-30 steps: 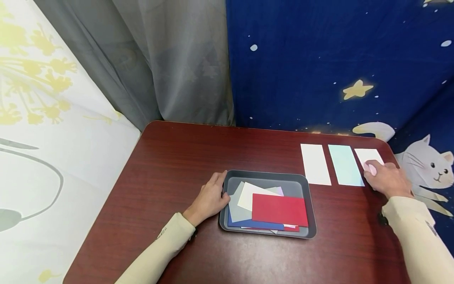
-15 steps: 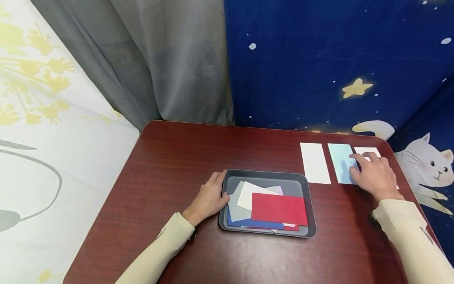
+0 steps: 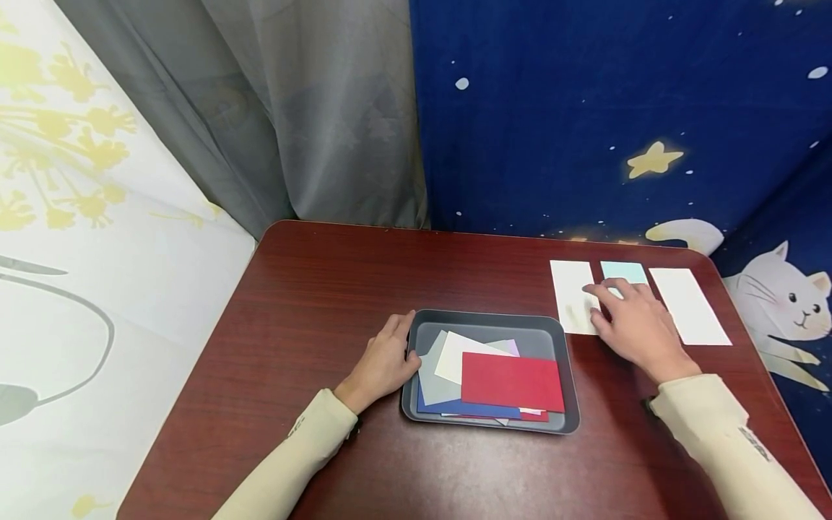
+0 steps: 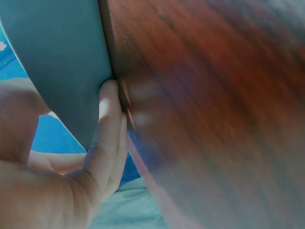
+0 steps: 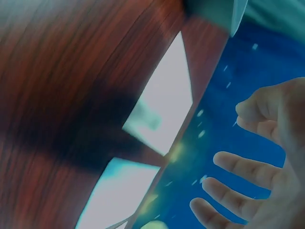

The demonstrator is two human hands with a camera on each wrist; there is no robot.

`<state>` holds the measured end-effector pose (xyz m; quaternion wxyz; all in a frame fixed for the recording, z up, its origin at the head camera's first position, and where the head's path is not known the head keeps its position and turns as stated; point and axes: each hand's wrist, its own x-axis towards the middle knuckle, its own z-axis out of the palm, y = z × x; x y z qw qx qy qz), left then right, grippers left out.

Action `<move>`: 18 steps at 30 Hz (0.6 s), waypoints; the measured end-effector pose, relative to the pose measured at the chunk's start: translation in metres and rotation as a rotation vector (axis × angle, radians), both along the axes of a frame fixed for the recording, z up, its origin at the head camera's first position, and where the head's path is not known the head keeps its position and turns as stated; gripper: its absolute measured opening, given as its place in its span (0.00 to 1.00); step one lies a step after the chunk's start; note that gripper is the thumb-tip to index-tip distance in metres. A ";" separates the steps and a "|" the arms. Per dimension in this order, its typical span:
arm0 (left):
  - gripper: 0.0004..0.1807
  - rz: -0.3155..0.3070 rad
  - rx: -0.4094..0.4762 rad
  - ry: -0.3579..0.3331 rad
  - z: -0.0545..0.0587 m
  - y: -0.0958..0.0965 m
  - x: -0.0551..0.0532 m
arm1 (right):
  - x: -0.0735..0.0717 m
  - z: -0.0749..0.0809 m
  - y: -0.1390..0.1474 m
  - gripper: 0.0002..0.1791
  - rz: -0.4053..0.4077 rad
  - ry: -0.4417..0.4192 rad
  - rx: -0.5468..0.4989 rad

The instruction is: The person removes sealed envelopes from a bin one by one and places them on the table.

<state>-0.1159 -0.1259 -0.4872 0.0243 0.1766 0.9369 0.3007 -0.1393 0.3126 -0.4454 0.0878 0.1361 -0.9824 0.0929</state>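
Note:
My left hand (image 3: 382, 355) holds the left end of a dark grey tray (image 3: 491, 429). In the left wrist view its fingers (image 4: 106, 129) lie along the outside of the tray wall (image 4: 62, 57), with the thumb on the other side. Several cards lie inside the tray, a red card (image 3: 513, 383) on top. My right hand (image 3: 640, 323) hovers with spread, slightly bent fingers over a light blue card (image 3: 617, 270), its fingertips overlapping a white card (image 3: 570, 289) on the left. Nothing shows between its fingers in the right wrist view.
Another white card (image 3: 690, 307) lies at the far right of the brown wooden table (image 3: 364, 267), near its edge. A grey curtain (image 3: 351, 130) and a blue starry cloth (image 3: 559, 123) hang behind. A white patterned cloth (image 3: 97, 303) hangs at the left.
My right hand has left the rightmost card, now lying flat and fully uncovered, and moved left over the light blue one towards the left white one. My left hand and the tray stay put.

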 end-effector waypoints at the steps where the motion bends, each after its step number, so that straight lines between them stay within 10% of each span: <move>1: 0.42 -0.002 0.004 0.004 -0.001 0.000 0.000 | 0.002 0.001 -0.006 0.23 0.021 0.015 0.007; 18: 0.42 0.000 -0.010 -0.002 0.000 0.000 -0.001 | 0.034 0.007 -0.087 0.26 0.259 0.036 0.105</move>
